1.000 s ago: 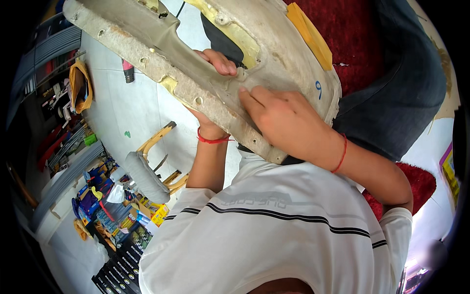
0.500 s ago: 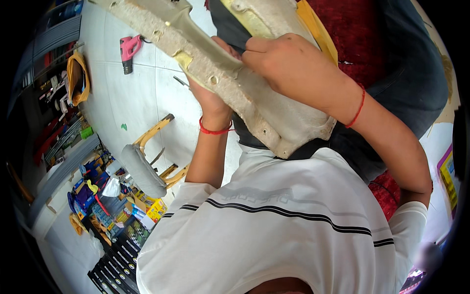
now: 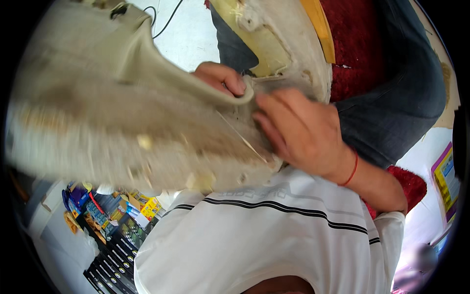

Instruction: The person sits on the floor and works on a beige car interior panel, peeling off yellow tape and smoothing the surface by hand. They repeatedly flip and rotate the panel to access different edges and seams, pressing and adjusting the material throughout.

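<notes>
A large moulded beige panel lies across my lap, blurred along its near side. It has a rough felt-like face, a smooth folded covering and pale yellow foam round an opening. My left hand curls its fingers on the fold at the middle, the rest hidden behind the panel. My right hand is just right of it, fingers bent against the panel and blurred; what they grip, if anything, is unclear. A thin pale strand runs below the fold.
An orange strip borders the panel beside red plush and my dark-clad leg. A black cord lies beyond. Piled colourful packages and black stacked items are lower left; a yellow-purple package is at the right.
The panel has swung down to the left, hiding the pink heat gun and wooden chair seen earlier. Since half a second ago, my right hand has moved downward.
</notes>
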`<state>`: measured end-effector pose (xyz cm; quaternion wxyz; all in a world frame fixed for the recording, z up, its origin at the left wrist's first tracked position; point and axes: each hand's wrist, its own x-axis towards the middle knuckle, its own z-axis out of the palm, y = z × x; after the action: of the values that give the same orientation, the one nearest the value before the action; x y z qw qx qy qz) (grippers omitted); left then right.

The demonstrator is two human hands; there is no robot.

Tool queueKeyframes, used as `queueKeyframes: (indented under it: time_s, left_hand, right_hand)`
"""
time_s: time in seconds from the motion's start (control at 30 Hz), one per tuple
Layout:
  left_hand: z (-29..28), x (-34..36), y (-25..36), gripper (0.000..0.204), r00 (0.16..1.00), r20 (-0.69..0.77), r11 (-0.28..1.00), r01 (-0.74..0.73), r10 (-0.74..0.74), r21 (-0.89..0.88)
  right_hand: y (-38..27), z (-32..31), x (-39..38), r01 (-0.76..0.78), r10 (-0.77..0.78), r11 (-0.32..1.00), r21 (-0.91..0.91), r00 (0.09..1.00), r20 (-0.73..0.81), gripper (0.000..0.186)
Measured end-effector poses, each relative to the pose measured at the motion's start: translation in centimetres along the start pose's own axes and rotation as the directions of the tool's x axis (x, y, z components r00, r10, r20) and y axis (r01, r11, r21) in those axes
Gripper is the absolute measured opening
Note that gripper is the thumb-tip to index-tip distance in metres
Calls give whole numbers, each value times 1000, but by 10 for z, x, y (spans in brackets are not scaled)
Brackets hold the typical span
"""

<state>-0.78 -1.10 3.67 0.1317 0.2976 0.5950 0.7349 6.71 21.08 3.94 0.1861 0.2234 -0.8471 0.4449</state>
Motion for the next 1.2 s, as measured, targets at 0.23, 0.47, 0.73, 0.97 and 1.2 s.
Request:
queueKeyframes:
  time_s: [0.23, 0.47, 0.73, 0.97, 1.2]
  left_hand:
    - [-25, -29, 30, 19, 943, 257, 805, 19, -213, 594]
    - [11, -14, 38, 30, 965, 199, 623, -52, -169, 781]
    - [63, -18, -19, 26, 858, -463, 959, -107, 222, 262]
    - [71, -6, 6, 15, 958, -269, 890, 36, 99, 455]
    - [36, -17, 11, 34, 991, -5, 921, 125, -133, 370]
  right_hand:
    - [-28, -16, -22, -74, 63, 962, 261, 997, 50, 32]
    - [-26, -11, -26, 44, -50, 955, 295, 999, 13, 32]
    - [-32, -16, -28, 39, -54, 953, 299, 998, 43, 33]
    - [-34, -21, -32, 43, -52, 953, 300, 998, 24, 33]
    - [-28, -27, -20, 94, -100, 950, 297, 995, 5, 30]
